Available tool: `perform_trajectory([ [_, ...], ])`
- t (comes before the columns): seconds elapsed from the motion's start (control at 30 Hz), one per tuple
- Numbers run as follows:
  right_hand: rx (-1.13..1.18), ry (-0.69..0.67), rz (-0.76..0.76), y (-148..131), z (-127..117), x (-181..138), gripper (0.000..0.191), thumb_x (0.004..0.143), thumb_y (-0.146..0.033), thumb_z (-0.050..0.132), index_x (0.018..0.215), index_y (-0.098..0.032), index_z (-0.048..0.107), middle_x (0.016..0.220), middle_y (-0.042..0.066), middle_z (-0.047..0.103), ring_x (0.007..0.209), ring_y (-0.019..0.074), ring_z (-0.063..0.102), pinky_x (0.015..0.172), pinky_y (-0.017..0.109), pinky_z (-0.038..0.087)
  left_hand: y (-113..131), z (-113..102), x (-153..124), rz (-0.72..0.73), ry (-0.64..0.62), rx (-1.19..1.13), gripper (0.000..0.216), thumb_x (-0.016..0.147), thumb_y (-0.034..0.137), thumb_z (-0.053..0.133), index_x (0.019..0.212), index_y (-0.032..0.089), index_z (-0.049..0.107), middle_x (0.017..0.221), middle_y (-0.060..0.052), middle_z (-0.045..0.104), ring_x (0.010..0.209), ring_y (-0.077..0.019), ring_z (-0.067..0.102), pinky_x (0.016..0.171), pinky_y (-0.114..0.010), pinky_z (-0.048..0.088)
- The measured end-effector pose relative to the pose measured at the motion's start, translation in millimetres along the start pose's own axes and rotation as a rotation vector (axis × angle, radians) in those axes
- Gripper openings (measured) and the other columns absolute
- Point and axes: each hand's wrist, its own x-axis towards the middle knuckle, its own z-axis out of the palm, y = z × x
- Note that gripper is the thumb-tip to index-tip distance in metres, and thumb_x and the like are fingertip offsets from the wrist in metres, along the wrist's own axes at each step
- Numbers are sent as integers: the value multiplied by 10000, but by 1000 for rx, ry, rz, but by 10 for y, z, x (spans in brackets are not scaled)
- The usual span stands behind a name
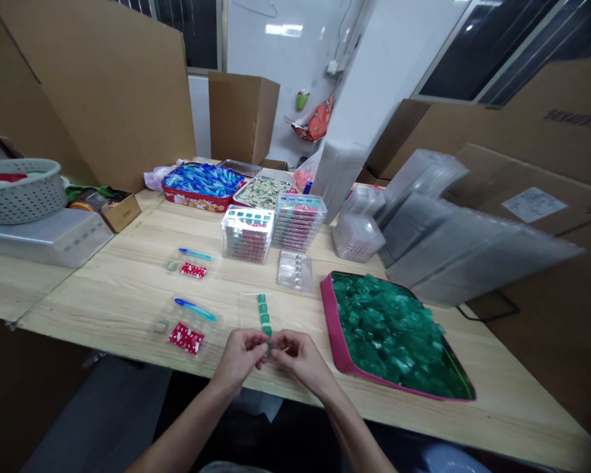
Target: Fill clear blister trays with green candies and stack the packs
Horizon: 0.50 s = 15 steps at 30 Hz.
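A clear plastic tray (249,309) lies in front of me with several small green squares (263,309) in a column down it. At the near end of that column my left hand (243,355) and my right hand (295,355) meet. Fingertips of both are pinched on the lowest green piece (268,350), which they partly cover. To the right stands a pink-rimmed tin (329,322) heaped with loose green pieces (384,328). Two more clear trays to the left each hold a blue pen-like stick (196,309) and a red packet with white spots (186,337).
Stacks of filled clear trays (247,240) stand beyond my hands, with an unfilled clear tray (295,270) before them. Farther back are a red tin (197,200) of blue sticks and a tray of small pale pieces (263,192). Clear plastic stacks (423,236) lean at right.
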Motion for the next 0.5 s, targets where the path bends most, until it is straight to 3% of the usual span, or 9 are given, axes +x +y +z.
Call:
perform_trajectory([
  [0.17,64,43,16,25,-61,118,130,690,-281,614,733,-160,594,592,-23,566,543,117,520,520,227,408,23,51,217,100,33,250,77,643,192,635,690,157,585,493,47,538,420,-95,497,408,-188,335],
  [0.37,-285,119,-8,118,-19,51,72,734,-206,533,712,-177,596,604,-7,592,573,137,544,546,229,401,-31,79,284,192,66,478,141,617,110,617,504,177,566,452,43,504,467,-109,462,499,-221,307],
  [0.5,-433,136,-46,131,25,15,100,772,-192,513,783,-189,613,621,-3,622,586,151,567,575,238,414,-68,95,266,233,97,580,181,643,94,605,490,189,599,477,28,531,505,-134,457,556,-245,293],
])
